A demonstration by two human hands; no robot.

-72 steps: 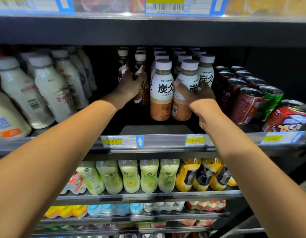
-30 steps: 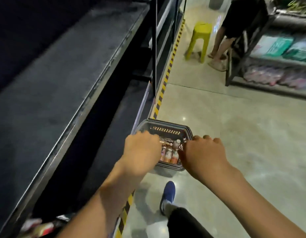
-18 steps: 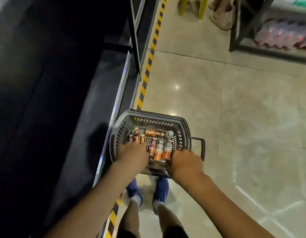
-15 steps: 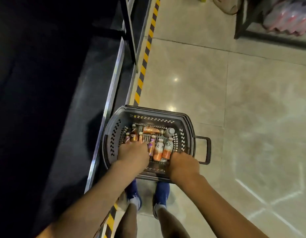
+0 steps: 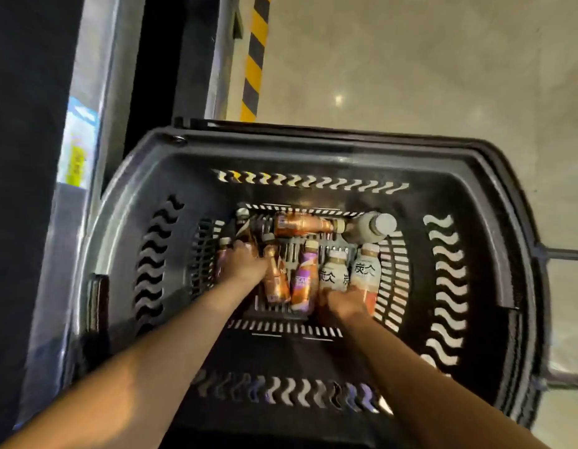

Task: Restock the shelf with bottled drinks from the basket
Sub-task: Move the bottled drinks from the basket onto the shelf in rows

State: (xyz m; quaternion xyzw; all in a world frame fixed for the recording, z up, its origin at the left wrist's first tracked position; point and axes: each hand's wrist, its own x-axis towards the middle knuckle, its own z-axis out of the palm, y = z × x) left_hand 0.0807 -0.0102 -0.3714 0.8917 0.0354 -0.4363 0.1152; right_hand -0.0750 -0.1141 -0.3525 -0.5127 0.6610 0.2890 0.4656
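— Bottles (image 5: 305, 280) are left lying on the floor of the basket (image 5: 281, 150), most with caps toward its far wall. Why are both arms sent down at once?

— Two can be carried per trip. The left hand (image 5: 245, 264) is curled over a brown bottle (image 5: 223, 259) near the left wall; the right hand (image 5: 342, 306) is closed around a white-labelled bottle (image 5: 333, 275) by the right wall. Neither is lifted yet.

The basket (image 5: 469, 196) looks like dark moulded plastic with a slight sheen on its rim and wavy slots cut through its walls. The bottles (image 5: 333, 273) in it appear to be smooth plastic with glossy printed wrappers, some coppery and shiny, some pale. The floor (image 5: 410, 66) is polished and reflective, and the shelf edge (image 5: 96, 92) looks like dull grey metal.
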